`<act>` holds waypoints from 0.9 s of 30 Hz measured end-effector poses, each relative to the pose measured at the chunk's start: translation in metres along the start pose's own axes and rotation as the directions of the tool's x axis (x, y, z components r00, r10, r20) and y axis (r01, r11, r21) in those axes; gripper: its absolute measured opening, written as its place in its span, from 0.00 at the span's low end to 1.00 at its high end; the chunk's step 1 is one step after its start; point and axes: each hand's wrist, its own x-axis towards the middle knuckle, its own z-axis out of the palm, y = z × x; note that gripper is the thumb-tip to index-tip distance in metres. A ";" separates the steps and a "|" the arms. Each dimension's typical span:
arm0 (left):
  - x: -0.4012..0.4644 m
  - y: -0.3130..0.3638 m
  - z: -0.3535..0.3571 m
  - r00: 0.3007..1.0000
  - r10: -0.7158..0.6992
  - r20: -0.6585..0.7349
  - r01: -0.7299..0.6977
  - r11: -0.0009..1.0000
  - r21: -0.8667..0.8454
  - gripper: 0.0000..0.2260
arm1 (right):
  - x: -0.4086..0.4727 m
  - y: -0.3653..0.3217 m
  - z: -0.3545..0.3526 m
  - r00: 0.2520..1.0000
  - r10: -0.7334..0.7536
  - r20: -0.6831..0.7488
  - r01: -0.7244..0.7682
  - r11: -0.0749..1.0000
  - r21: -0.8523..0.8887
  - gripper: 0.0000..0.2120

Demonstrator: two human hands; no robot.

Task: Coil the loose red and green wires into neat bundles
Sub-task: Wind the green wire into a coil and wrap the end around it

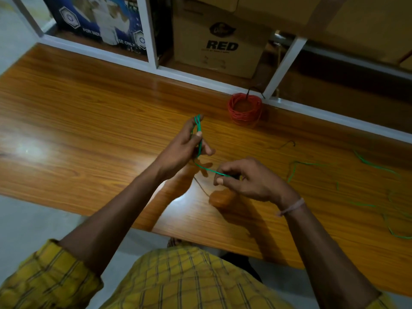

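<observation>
Green wire (pixel 199 139) loops sit in my left hand (pixel 185 148) grip at frame centre; my right hand (pixel 247 179) pinches its strand; red coil (pixel 244 109) on tabletop (pixel 89 103), upper right.

The red wire (pixel 244 109) is already a round coil that lies flat on the desk (pixel 89 103), at its far edge against the white frame. The green wire (pixel 199 132) is thin; a few loops of it are wound around the fingers of the left hand (pixel 181 150). From there it goes tight to the right hand (pixel 247 178), and its loose rest lies in curves on the right part of the desk.
</observation>
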 end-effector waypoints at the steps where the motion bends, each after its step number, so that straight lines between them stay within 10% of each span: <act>1: -0.002 -0.001 0.000 1.000 0.010 0.029 -0.012 0.995 0.095 0.23 | 0.000 0.000 -0.005 1.000 -0.012 -0.009 0.013 1.000 0.013 0.05; 6: -0.014 0.008 0.012 0.982 -0.038 0.184 -0.021 0.952 0.306 0.23 | 0.004 0.001 -0.035 0.999 -0.038 -0.031 0.041 0.994 0.104 0.06; 19: -0.017 0.018 0.027 0.877 -0.133 0.462 0.258 0.941 -0.220 0.21 | 0.037 0.042 -0.057 0.924 -0.066 -0.376 0.175 0.949 0.263 0.06; 27: -0.013 0.024 0.038 0.868 -0.010 0.496 0.313 0.787 -0.532 0.23 | 0.020 0.071 -0.023 0.907 0.106 -0.407 0.005 0.965 0.261 0.11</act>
